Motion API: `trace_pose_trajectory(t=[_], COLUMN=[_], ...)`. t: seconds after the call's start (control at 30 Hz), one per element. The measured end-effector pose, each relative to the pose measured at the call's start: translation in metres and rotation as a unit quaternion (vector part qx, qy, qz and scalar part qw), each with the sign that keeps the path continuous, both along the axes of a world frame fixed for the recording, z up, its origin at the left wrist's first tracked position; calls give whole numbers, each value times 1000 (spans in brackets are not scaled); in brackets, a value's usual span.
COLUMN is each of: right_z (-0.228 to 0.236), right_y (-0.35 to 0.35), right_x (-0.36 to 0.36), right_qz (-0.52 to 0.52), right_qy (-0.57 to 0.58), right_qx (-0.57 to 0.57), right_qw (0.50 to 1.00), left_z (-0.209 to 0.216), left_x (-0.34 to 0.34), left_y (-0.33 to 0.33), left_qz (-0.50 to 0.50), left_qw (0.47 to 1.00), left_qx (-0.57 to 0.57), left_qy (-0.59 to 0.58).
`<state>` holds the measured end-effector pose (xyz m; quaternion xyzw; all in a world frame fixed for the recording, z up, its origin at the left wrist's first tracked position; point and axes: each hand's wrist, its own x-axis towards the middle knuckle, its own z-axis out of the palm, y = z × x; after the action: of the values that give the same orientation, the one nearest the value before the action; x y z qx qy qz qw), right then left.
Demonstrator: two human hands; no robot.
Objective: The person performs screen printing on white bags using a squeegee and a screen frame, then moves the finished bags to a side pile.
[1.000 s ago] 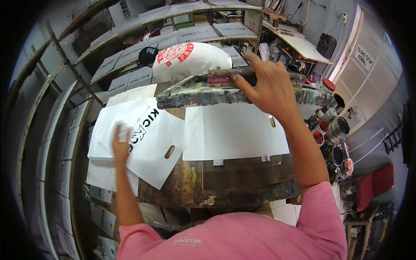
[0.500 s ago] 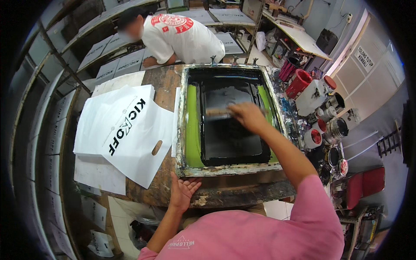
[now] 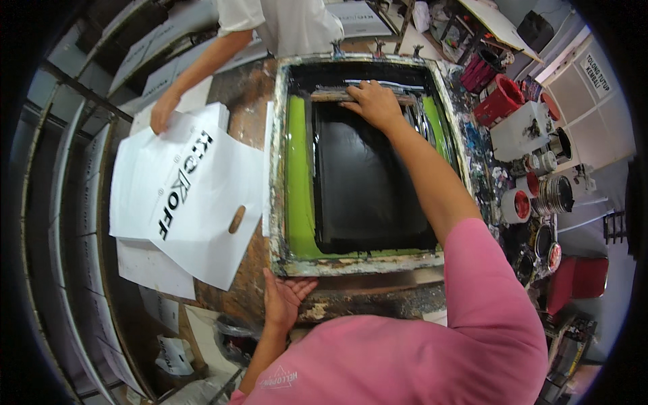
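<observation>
A screen-printing frame (image 3: pixel 358 264) with a worn, paint-caked rim lies in front of me. Black ink (image 3: pixel 368 182) covers the middle of its mesh, with green strips along both sides. At the far end of the mesh, my right hand (image 3: pixel 376 104) grips a wooden-handled squeegee (image 3: pixel 327 97), lying crosswise in the ink. My left hand (image 3: pixel 283 300) is at the frame's near left corner, palm up, its fingers stretched out along the near edge. White printed plastic bags (image 3: pixel 196 196) lie piled left of the frame.
A co-worker's hand (image 3: pixel 165 111) touches the pile of bags from the far side. Ink pots and cans (image 3: pixel 518 202) crowd the right, with a red bucket (image 3: pixel 498 98) farther back. Racks (image 3: pixel 88 223) of printed bags stand at left. Wing-nut clamps (image 3: pixel 378 47) line the frame's far edge.
My right hand has pushed the squeegee from mid-mesh to the far end. The co-worker has straightened up and reached to the bags. My left hand stays at the corner.
</observation>
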<state>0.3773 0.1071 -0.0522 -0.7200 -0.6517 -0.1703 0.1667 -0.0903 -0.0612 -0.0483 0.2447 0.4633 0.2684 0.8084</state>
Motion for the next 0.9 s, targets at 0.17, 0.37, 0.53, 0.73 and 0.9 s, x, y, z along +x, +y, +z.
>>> trace_pose_trajectory(t=[0.17,0.37,0.53,0.73,0.9], right_z=[5,27,49,69,99], right_y=[-72,-181,-256,-251,-275], right_x=[-54,-134,-193,-190,-211], right_qz=[16,35,37,11,13], right_qy=[11,70,111,113,50], right_qx=[-29,-54,-131,-162,-107], right_qw=[999,996,984,980,993], left_z=[3,-3,-2,-5,11], left_x=[1,0,2,4,0], left_y=[0,-1,-2,-1,-1], left_qz=[1,2,-6,-32,-37], left_qw=[1000,999,998,993,987], left_qx=[16,20,38,81,133], left_qy=[-19,-40,-46,-77,-84])
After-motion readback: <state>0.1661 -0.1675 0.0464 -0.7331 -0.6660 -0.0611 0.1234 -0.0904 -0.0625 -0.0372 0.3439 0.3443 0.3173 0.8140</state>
